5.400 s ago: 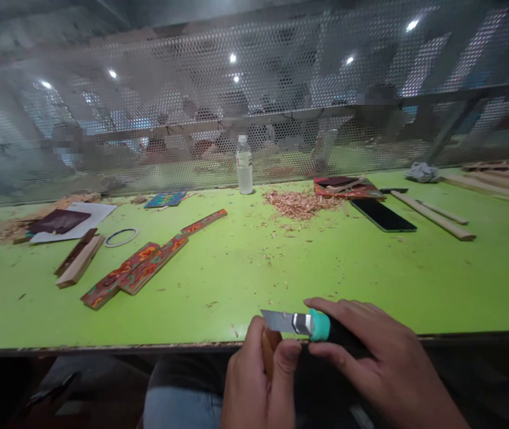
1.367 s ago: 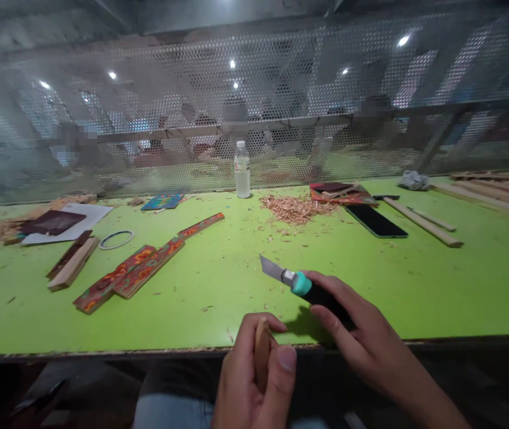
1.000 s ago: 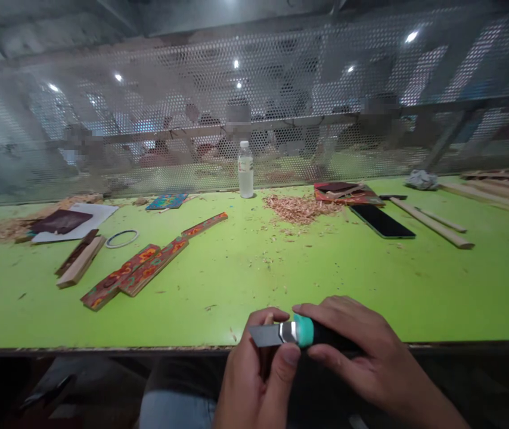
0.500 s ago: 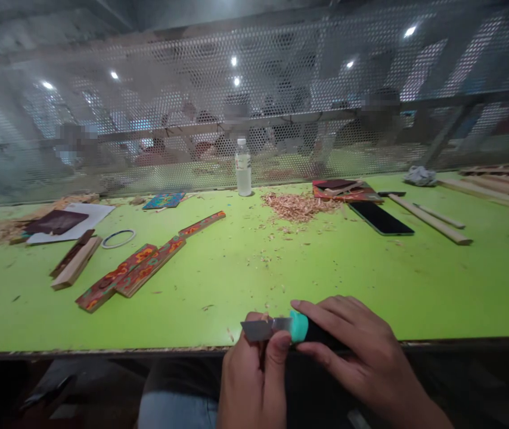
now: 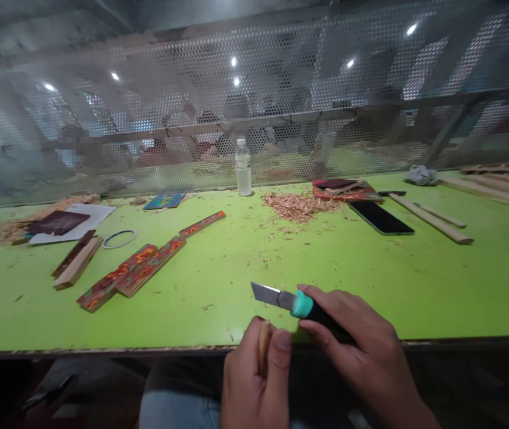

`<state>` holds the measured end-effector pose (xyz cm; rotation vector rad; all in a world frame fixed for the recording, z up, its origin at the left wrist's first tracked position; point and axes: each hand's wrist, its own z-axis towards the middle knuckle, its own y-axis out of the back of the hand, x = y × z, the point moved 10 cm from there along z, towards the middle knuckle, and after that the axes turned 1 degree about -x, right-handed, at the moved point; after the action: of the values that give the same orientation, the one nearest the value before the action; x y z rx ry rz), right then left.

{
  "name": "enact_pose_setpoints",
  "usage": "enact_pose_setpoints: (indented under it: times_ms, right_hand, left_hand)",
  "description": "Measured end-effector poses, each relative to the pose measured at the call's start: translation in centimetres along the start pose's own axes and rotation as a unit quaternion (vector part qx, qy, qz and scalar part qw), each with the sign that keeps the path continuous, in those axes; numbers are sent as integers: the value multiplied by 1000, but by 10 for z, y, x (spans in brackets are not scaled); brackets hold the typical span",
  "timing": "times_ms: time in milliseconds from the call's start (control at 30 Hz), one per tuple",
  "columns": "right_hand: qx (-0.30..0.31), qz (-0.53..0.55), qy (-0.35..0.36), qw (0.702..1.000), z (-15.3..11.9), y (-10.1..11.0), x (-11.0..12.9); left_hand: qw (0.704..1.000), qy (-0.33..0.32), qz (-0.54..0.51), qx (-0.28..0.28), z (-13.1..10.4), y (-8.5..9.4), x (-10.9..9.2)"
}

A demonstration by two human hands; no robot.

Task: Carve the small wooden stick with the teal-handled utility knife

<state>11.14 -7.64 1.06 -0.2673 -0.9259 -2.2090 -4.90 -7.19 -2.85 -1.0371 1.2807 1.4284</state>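
My left hand (image 5: 257, 375) is closed around a small piece of wood (image 5: 264, 345) at the table's front edge. Only its light upper end shows between thumb and forefinger; the rest is hidden in the fist. In my right hand (image 5: 357, 336) is a utility knife (image 5: 306, 305) with a black handle and a turquoise collar. Its slanted steel blade points left, above the wood and apart from it. Small wood chips lie on the green table (image 5: 210, 268) beyond both hands.
Floral painted wood strips (image 5: 136, 271), wood blocks (image 5: 78, 262) and a white ring (image 5: 119, 238) lie left. Behind are a water bottle (image 5: 243, 168) and a shavings pile (image 5: 297, 207). A phone (image 5: 382, 217) and wooden sticks (image 5: 431, 218) lie right. A perforated metal screen (image 5: 183, 113) closes the back.
The knife has lifted up and away from the left hand, its blade now clear of the wood. The end of the wood has come into view. My left hand has barely moved.
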Motion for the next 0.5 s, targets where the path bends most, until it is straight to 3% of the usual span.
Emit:
enact_pose_setpoints:
  times_ms: [200,333,500]
  right_hand:
    - [10,-22,-6,1000,1,-2,-1]
    - [8,-14,-16,1000,2,0,-1]
    - [8,-8,-23,1000,4,3,1]
  left_hand:
    - [992,61,-102,45,-3,-3,10]
    - [959,125,-220,127,-9,-13,13]
    - [928,175,-294,147,-13,-20,15]
